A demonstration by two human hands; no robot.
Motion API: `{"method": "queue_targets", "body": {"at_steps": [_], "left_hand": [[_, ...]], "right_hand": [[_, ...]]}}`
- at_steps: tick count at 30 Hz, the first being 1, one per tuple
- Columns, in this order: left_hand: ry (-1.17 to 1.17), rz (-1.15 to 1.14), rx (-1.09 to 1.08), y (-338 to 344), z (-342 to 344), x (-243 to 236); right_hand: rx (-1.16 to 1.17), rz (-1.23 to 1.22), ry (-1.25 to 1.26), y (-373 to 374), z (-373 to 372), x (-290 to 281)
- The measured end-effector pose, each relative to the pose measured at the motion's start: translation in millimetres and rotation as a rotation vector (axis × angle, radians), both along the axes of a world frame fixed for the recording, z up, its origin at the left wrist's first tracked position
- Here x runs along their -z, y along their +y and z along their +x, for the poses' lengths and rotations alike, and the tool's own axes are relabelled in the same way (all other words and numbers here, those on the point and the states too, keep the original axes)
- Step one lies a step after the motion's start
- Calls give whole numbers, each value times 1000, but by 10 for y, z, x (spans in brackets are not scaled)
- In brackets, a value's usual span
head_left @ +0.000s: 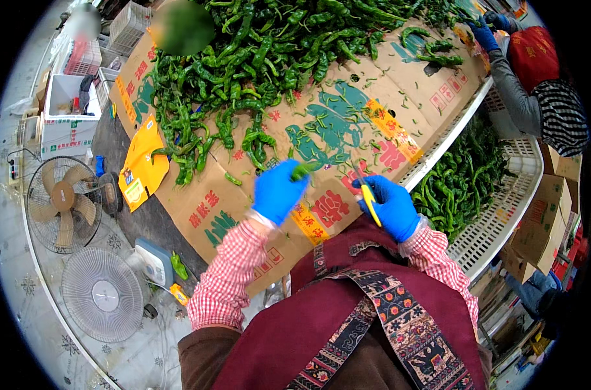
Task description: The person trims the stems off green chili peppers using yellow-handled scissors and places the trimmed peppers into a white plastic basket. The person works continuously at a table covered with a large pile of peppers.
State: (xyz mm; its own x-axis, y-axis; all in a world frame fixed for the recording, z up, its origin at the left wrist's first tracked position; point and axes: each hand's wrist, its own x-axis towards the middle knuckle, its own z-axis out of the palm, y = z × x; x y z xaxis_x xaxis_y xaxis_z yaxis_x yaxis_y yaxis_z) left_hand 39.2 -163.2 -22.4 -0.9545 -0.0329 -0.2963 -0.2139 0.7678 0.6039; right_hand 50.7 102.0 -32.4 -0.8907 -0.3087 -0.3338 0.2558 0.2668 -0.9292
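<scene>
Patterned floor [42, 312], two fans [65, 205] — cardboard-covered table [243, 214]

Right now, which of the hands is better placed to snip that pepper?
Probably the right hand: it holds the yellow-handled scissors, blades pointing toward the green pepper gripped in the left hand.

Bright, even light with soft, faint shadows and no strong glare. Fisheye bending curves straight edges toward the black rim. The centre is sharp; two patches at the top are blurred.
</scene>
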Motion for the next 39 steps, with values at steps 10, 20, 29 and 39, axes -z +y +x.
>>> {"method": "queue_targets", "body": {"at_steps": [10,20,29,39], "left_hand": [[65,-353,-34,-1015,-648,416],[-175,691,-485,-635,-244,-91],[-368,848,-291,-377,22,34],[34,207,-443,-1182,-373,602]], "right_hand": [[-119,-54,-240,-178,-64,-98],[-226,321,140,-643,-199,-352],[-130,196,68,-606,-163,-248],[28,-57,-209,-427,-127,-10]]}}
